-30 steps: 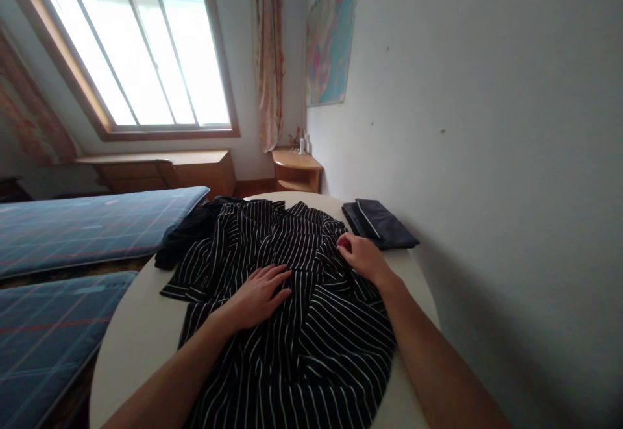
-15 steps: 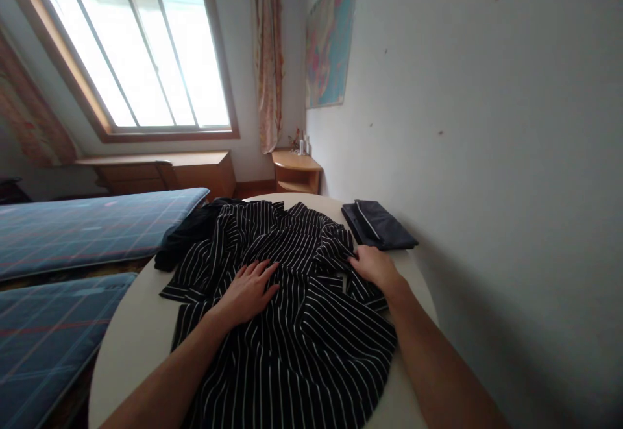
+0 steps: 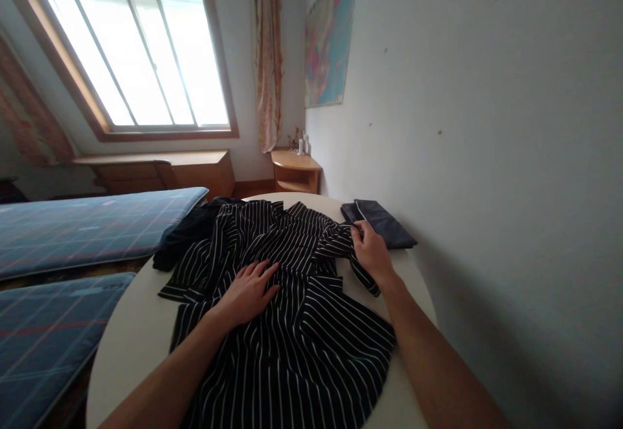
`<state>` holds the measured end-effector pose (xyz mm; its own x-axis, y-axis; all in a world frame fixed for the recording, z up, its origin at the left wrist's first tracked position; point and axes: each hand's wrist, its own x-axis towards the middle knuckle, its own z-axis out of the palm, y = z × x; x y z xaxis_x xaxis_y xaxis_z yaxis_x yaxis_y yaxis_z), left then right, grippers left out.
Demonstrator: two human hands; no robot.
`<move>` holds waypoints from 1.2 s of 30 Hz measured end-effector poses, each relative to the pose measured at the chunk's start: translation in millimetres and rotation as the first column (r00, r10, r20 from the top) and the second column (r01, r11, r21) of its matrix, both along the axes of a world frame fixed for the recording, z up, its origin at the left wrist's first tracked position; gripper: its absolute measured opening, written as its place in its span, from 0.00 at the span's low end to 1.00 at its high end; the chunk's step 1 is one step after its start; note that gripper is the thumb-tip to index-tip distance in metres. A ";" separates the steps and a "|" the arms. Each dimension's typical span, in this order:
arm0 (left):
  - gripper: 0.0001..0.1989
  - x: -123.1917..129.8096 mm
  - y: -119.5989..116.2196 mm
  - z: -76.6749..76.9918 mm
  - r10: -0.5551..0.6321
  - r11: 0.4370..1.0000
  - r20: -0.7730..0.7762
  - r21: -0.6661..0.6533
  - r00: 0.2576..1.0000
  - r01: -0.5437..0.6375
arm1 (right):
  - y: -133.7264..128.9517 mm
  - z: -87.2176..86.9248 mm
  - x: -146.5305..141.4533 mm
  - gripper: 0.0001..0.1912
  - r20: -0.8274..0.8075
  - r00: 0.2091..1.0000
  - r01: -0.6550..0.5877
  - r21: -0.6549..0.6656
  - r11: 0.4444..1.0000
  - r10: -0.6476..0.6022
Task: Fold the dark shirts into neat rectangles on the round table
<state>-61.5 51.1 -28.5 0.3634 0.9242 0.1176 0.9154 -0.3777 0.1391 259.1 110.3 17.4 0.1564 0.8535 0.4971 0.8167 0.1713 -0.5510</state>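
A black garment with white stripes [image 3: 292, 325], which looks like a shirt or dress, lies spread over the round white table [image 3: 119, 344]. Flat on its middle rests my left hand [image 3: 250, 291], fingers spread. My right hand [image 3: 370, 250] pinches the sleeve [image 3: 341, 239] on the right side and holds it a little raised. Part of that sleeve hangs down below the hand toward the table. The sleeve on the left lies loosely on the tabletop, its cuff pointing toward me.
Just beyond my right hand is a folded dark cloth [image 3: 384, 221] near the wall. Black clothing [image 3: 180, 241] is heaped at the table's left far edge. Blue plaid mattresses [image 3: 97, 228] stand close on the left. A corner shelf [image 3: 296, 161] and desk [image 3: 195, 166] are farther back.
My right hand has moved up and away from me, lifting the right sleeve with it. The left hand stays in place on the garment.
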 end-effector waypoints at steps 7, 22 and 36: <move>0.28 12.4 -4.3 -1.2 -0.039 0.999 -0.003 -0.016 0.999 0.039 | 24.6 21.5 21.9 0.16 -0.070 0.995 0.084 0.137 0.987 -0.075; 0.29 45.2 8.1 -8.7 -0.128 0.991 0.098 -0.023 0.987 0.131 | 90.1 65.5 78.5 0.15 0.391 0.868 0.315 0.041 0.948 -0.305; 0.34 61.5 59.4 -1.0 -0.133 0.981 0.005 -0.140 0.991 0.132 | 14.3 3.0 -46.7 0.17 0.553 0.774 -0.149 -0.314 0.938 0.308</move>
<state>0.0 110.5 -29.5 0.4840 0.8750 -0.0110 0.8593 -0.4729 0.1948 212.4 124.6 20.4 -0.3117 0.9285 0.2020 0.9458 0.3236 -0.0278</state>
